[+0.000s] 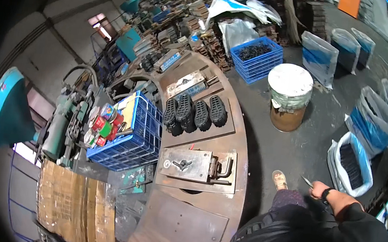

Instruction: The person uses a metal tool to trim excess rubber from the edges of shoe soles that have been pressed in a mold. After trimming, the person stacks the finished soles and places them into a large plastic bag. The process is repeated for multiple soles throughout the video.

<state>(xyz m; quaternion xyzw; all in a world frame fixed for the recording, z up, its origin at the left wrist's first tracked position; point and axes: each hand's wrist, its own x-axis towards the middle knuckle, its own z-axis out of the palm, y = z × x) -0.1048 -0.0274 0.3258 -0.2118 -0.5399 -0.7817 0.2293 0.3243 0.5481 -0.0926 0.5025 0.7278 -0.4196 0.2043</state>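
Low at the right, my right hand (pixel 320 190) is closed round a thin, pointed metal tool (pixel 307 181). Its exact kind is too small to tell. A dark watch or band (pixel 325 195) circles the wrist below a black sleeve. The hand hangs over the floor beside my leg, apart from the round metal table (pixel 243 159). On that table lie a metal mould (pixel 187 164) with a bent handle and several black shoe soles (pixel 185 113), standing side by side. My left hand does not show.
A blue crate (pixel 141 136) with tins (pixel 101 125) on top stands inside the table's curve, near a green machine (pixel 56 130). A lidded drum (pixel 289 98), blue crates (pixel 256 66) of black pieces and white-blue sacks (pixel 350 165) stand on the floor. Cardboard (pixel 76 203) lies lower left.
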